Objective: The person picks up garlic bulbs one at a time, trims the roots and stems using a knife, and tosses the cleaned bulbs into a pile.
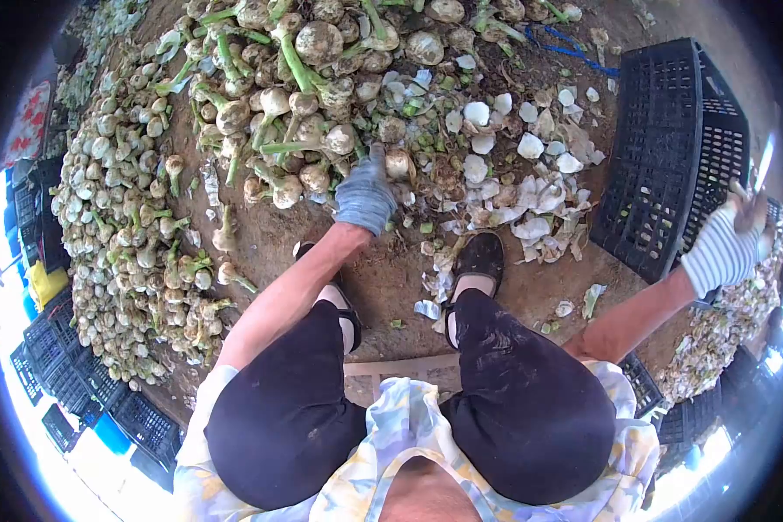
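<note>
Two gloved hands busy. Left hand [365, 198] fingers clamped on onion [398, 163] at edge of onion heap [270, 104]. Right hand [729, 246] closed round knife [764, 163], raised beside black crate [670, 157]. Risks: blade near the wrist when trimming; loose skins [531, 196] underfoot slippery; pulling one bulb may roll heap.

Long bank of untrimmed onions [117, 209] runs down the left side, on bare dirt ground [391, 278] littered with white peelings [531, 196] and cut green stalk bits [422, 104]. Black plastic crates [670, 157] lie stacked at right, more dark crates [48, 357] along the left edge near a yellow container [45, 283]. Blue cord [570, 48], probably rope, at top.
</note>
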Motion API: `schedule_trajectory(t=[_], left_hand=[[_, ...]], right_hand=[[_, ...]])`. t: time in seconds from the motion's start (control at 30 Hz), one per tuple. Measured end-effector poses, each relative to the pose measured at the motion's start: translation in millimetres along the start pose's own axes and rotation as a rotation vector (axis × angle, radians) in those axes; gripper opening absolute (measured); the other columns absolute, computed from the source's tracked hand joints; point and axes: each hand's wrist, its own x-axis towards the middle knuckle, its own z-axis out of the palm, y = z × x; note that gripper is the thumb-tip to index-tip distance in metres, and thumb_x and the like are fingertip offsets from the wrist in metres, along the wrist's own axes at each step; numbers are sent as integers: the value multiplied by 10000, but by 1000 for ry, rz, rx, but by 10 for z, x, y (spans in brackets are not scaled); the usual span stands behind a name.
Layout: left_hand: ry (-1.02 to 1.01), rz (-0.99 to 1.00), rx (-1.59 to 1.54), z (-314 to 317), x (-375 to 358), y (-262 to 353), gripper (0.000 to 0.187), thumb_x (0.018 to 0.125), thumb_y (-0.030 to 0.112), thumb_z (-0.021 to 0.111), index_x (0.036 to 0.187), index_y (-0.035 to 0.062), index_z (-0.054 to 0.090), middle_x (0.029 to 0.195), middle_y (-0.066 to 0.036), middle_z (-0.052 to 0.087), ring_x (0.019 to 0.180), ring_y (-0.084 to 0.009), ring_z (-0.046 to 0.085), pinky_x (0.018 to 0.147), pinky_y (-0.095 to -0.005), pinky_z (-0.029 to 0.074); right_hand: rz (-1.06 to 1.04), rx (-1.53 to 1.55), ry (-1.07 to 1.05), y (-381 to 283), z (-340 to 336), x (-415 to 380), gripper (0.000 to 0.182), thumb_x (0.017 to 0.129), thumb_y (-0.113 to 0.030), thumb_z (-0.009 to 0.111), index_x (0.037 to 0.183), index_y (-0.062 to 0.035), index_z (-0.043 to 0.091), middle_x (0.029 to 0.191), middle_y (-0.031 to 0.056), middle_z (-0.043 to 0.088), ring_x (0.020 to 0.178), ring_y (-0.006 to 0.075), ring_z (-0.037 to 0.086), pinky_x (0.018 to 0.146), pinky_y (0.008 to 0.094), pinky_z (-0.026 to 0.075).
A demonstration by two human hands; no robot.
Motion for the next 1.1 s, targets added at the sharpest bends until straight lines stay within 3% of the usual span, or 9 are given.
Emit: schedule_trajectory(t=[0.1,0.17,0.2,0.23,0.27,0.37,0.67,0.93,1.1], left_hand=[[-77,-63,-448,-47,146,-59,654,652,289,751,1163,50,419,957,-129,598,814,-300,607,706,-389,493],[-41,-57,-565,96,220,-140,540,682,222,736,1118,67,458,945,-99,609,796,-246,609,733,-324,503],[-66,-64,-1185,32,184,-76,495,684,202,733,1089,66,482,942,-91,611,809,-223,608,746,-296,505],[-93,-73,-1802,-94,121,9,451,687,182,731,1060,66,506,938,-83,614,821,-200,607,758,-269,506],[74,218,-1177,-235,10,74,516,724,149,711,1159,54,452,1032,-59,564,875,-119,577,758,-207,487],[43,268,-1038,-194,121,-34,423,805,166,615,1163,22,443,1052,-82,562,894,-166,566,771,-264,502],[-121,336,-152,-110,-218,-482,395,829,237,590,1152,41,475,1064,-135,567,949,-223,561,840,-325,444],[-138,104,-1413,-171,-269,-306,372,767,130,657,1098,12,532,1004,-76,618,876,-135,594,782,-277,495],[-277,31,-1442,-311,-323,-184,343,815,163,611,1107,-2,539,1000,-88,622,886,-144,601,773,-280,505]], right_hand=[[207,377,-64,-534,22,-479,135,777,-145,611,874,-55,634,761,70,636,541,137,539,518,285,446],[-76,337,-499,-352,576,-1132,296,783,-267,632,940,-17,631,651,51,627,492,79,561,408,221,442],[415,882,-851,-874,447,-1273,294,795,-258,607,967,-20,621,597,36,613,445,70,542,374,222,423],[372,911,-1041,-925,672,-1605,294,784,-232,610,985,-17,615,669,47,631,515,97,576,431,262,457],[266,1068,-969,-983,776,-1983,292,772,-212,611,994,-22,605,702,74,632,549,141,593,465,293,465],[-422,711,-1095,-1193,633,-2019,310,738,-137,600,1032,-45,566,761,151,611,651,282,609,554,366,473],[-700,563,-1088,-1462,484,-1815,102,727,-93,520,801,-24,512,668,162,573,587,314,599,488,406,464],[-840,618,-1079,-1609,431,-1863,94,750,-105,489,790,-24,509,653,156,560,566,311,579,489,405,454],[-818,708,-988,-1520,676,-1944,101,743,-118,539,787,-35,501,631,149,523,525,306,544,465,390,423]])
